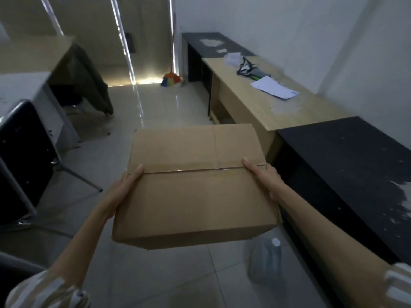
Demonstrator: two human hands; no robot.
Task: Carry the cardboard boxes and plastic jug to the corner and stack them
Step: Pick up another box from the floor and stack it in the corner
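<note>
Gripping the cardboard box [195, 187] with both hands.

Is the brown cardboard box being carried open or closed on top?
Closed: the brown cardboard box has its top flaps down, meeting at a flat seam between left hand and right hand.

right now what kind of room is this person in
Probably a spare office or storeroom: desks line the right wall, a light wooden desk bearing loose papers, with a broom in the far corner. Both hands carry a cardboard box.
</note>
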